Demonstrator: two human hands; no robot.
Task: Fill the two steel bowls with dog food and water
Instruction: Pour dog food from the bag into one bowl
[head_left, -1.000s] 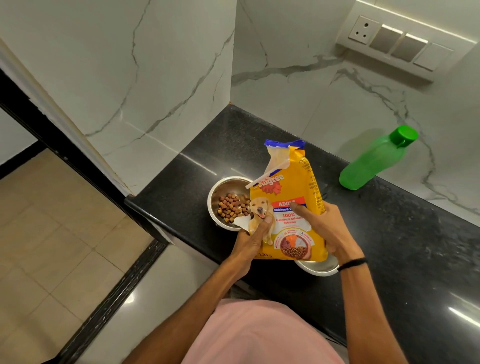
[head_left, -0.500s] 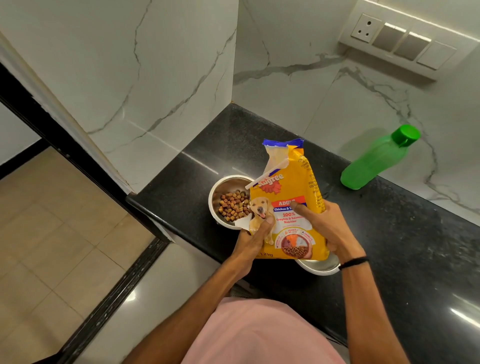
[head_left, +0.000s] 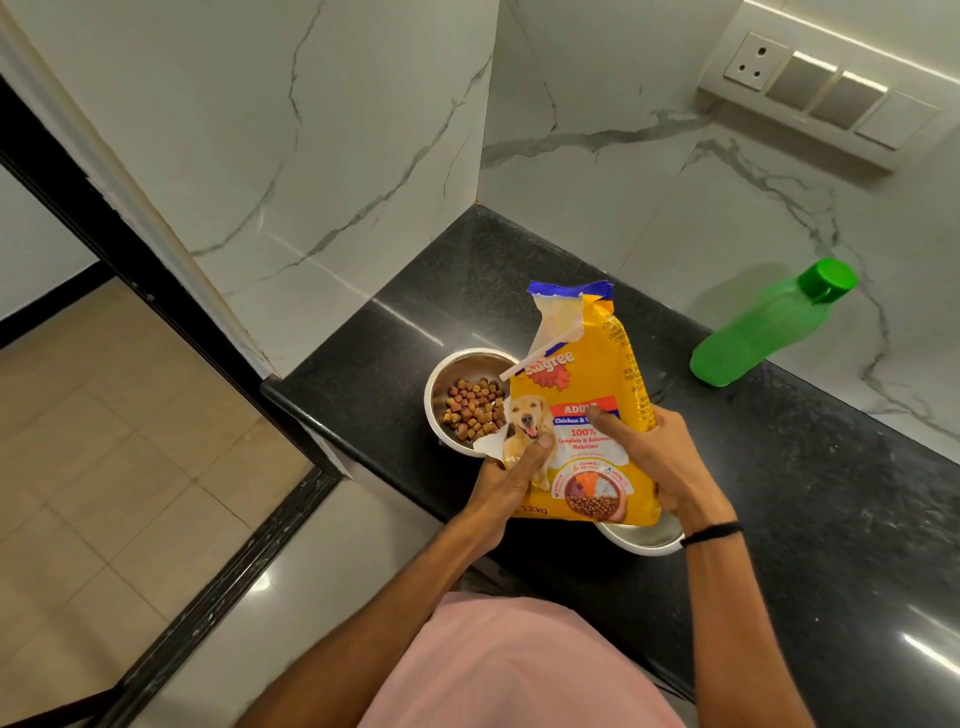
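Your left hand (head_left: 506, 483) grips the lower left edge of the dog food bag (head_left: 582, 374), with the thumb pressed on the dog's picture and the fingers curled behind. Your right hand (head_left: 660, 457) clasps the bag's right side, thumb across the front label, fingers wrapped round the back. The bag is upright between both hands above the black bench (head_left: 805, 493), and its torn top is open. Just left of the bag, a steel bowl (head_left: 434, 384) sits on the bench with brown kibble (head_left: 472, 408) in it. Under the bag's bottom right corner, a second steel bowl (head_left: 641, 540) shows only part of its rim, so its contents cannot be told. Right of the bag, well apart, stands a capped green bottle (head_left: 763, 332).
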